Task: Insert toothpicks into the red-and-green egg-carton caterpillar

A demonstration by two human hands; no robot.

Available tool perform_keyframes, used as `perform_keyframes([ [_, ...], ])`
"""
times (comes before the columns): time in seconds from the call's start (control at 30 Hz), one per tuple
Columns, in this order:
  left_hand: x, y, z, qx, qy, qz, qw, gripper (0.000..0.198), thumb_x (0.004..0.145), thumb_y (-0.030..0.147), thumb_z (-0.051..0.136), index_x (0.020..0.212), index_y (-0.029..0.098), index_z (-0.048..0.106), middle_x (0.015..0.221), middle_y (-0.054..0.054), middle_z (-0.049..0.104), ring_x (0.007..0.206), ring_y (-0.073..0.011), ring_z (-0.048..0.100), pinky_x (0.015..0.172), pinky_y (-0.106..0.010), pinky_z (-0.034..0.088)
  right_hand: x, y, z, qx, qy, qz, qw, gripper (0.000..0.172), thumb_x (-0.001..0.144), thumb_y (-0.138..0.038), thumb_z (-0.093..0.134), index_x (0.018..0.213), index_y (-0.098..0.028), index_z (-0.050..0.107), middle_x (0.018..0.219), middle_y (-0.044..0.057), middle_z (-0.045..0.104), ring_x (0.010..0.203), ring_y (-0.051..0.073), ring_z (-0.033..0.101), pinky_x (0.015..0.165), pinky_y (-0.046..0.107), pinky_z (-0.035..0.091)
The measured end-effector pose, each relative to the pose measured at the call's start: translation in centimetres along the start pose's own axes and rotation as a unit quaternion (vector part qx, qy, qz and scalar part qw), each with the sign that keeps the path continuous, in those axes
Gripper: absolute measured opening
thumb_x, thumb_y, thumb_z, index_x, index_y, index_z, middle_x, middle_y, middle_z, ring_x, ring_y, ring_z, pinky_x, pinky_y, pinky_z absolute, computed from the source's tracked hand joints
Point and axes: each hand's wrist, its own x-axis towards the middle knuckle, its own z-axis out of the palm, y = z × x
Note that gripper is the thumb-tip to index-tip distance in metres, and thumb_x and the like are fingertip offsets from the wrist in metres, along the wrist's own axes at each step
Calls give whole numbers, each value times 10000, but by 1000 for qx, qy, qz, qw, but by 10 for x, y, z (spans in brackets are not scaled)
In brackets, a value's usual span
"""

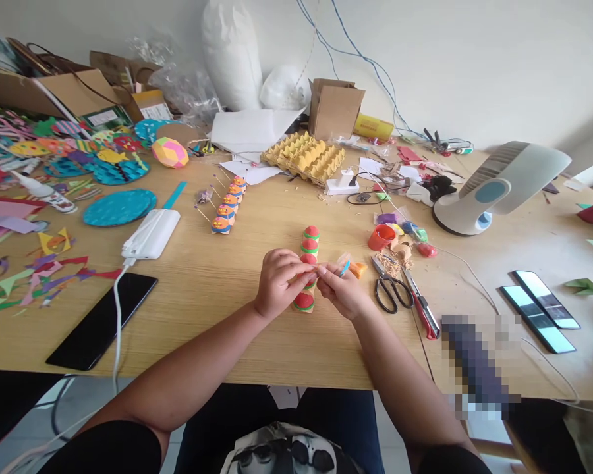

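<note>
My left hand (281,280) is closed, thumb and fingers pinched together. Its fingertips meet those of my right hand (342,287), also closed; whatever sits between them is too small to make out. A thin blue piece (344,268) sticks out from the fingers of my right hand. Directly below and behind both hands stands a caterpillar-like egg-carton strip (305,301) with red domes and green edges, its middle partly hidden by my fingers. Beyond my right hand lies an orange lump in clear wrapping (358,270).
Scissors (393,289), a red utility knife (425,309) and a red cup (381,237) lie right. Farther back are a finished orange caterpillar (227,209), a yellow egg tray (304,157) and a white fan (499,187). Left are a power bank (151,234) and black phone (101,322).
</note>
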Motion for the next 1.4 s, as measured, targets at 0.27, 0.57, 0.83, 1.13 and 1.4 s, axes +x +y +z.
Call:
perform_keyframes([
  [0.27,-3,-5,3,-8,-9,19,1000,129,932,245,727,1049,279,768,860,-2,745,908,-177,640,872,-371,506,4,9,-11,-12,-1,-22,1000,412,651,-482,922,812,-171,704,655,-13,608,511,61,314,486,259,170],
  [0.57,-2,-3,2,-16,-23,5,1000,104,916,253,734,1017,258,760,914,-16,750,934,-188,653,880,-380,513,8,13,-13,0,21,-51,998,365,660,-451,912,779,-183,695,657,-14,616,519,62,352,490,249,161],
  [0.83,-1,-5,2,-6,-13,-2,1000,50,931,243,707,922,249,756,855,-14,737,897,-189,649,856,-380,510,6,12,-12,5,-2,-39,999,379,677,-469,901,814,-179,700,665,-19,596,513,59,337,491,251,154],
  [1.13,-1,-1,1,-20,-30,-3,999,88,930,285,718,1006,245,736,908,-23,738,920,-192,647,874,-384,507,5,15,-10,1,22,-37,999,401,679,-512,888,762,-173,689,650,-7,608,518,67,345,498,259,168],
  [1.4,-1,-3,1,-15,-36,-10,999,50,942,274,697,965,255,737,900,-18,738,921,-193,651,876,-387,503,5,14,-9,11,24,-38,999,390,676,-494,895,747,-170,690,641,-10,603,512,62,340,501,260,152],
])
